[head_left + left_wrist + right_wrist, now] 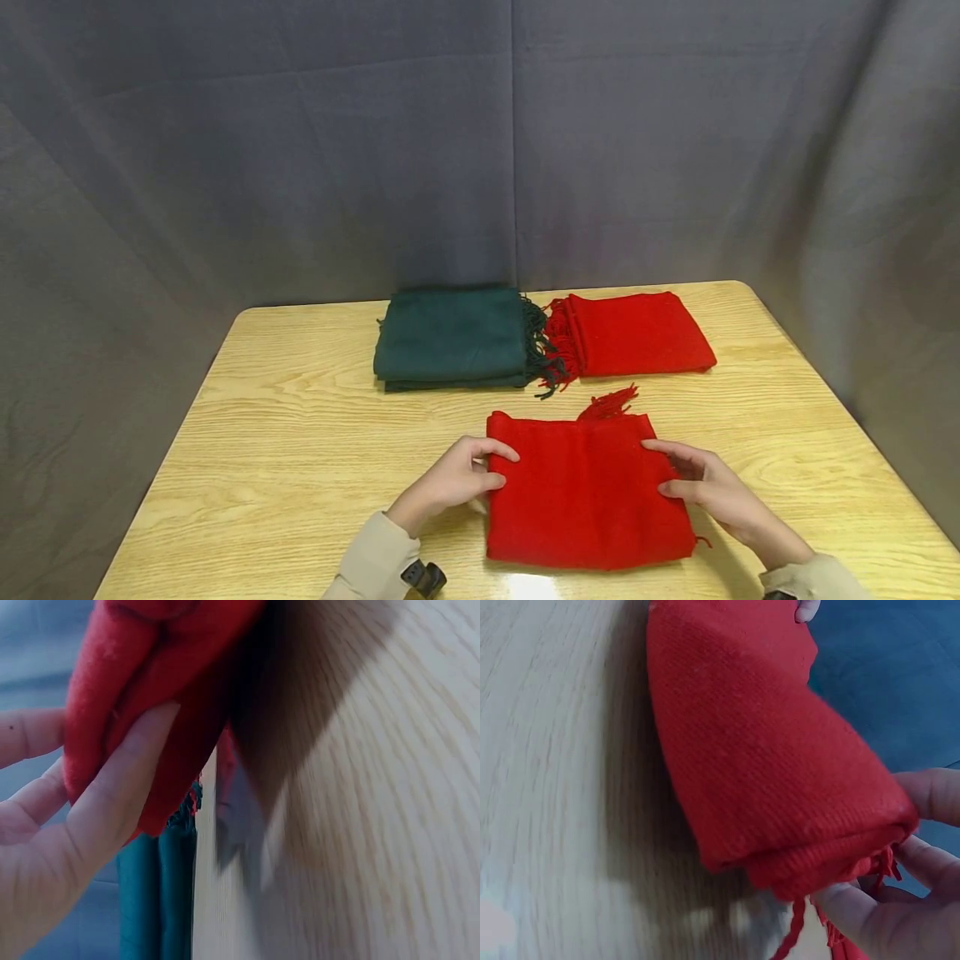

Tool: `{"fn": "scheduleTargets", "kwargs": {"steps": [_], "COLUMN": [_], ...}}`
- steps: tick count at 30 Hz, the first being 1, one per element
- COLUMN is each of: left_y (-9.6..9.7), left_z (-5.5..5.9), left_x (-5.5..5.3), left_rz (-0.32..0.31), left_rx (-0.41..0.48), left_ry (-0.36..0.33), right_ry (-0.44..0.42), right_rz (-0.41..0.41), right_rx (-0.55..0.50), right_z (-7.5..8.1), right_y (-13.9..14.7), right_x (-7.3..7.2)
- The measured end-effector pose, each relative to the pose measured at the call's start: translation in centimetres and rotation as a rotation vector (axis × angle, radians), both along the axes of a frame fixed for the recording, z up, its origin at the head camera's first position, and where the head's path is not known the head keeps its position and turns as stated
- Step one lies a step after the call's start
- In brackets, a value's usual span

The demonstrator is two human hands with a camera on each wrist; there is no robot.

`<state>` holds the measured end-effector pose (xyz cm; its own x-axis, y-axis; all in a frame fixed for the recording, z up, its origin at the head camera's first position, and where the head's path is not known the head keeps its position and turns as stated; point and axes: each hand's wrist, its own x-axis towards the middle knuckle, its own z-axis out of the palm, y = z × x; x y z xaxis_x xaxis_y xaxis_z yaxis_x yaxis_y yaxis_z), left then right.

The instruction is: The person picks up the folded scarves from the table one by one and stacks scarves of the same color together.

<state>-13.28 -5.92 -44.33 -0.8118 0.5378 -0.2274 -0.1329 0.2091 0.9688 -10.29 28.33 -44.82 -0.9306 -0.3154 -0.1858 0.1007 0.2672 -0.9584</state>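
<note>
A red fringed scarf [585,492], folded into a thick rectangle, is between my two hands near the front of the table. My left hand [459,477] pinches its left edge, thumb on one side and fingers on the other. At the opposite edge my right hand [716,492] holds the folded layers between thumb and fingers. In the right wrist view the scarf's bundled end [810,855] shows stacked folds with a strand of fringe hanging down. Shadow lies on the table beneath it in both wrist views. More fringe [609,404] sticks out past the far edge.
A folded dark green scarf [453,337] lies at the back of the wooden table [300,467], its fringe pointing right. Beside it lies another folded red scarf [641,333], fringe to the left; the two fringes meet. A grey curtain [420,150] hangs behind the table and along its sides.
</note>
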Motion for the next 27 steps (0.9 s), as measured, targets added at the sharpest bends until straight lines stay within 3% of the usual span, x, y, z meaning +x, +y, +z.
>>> {"fn": "scheduleTargets", "kwargs": {"steps": [6,17,27], "left_y": [-0.3,-0.4,-1.1], "left_z": [-0.1,-0.3,-0.7], "left_x": [-0.2,-0.4,-0.4], "left_rz": [-0.006,-0.014,-0.097], "left_rx": [-0.029,-0.073,-0.200], "left_ry": [-0.067,-0.090,0.035], "right_ry": [-0.019,-0.016,0.010], "right_rz": [0.011,0.049,0.061], "right_rx": [-0.019,-0.028,0.055], "right_z": [-0.6,-1.4,-2.0], "right_y": [0.0,0.4,0.7], "right_x": [-0.2,-0.3,-0.6]}}
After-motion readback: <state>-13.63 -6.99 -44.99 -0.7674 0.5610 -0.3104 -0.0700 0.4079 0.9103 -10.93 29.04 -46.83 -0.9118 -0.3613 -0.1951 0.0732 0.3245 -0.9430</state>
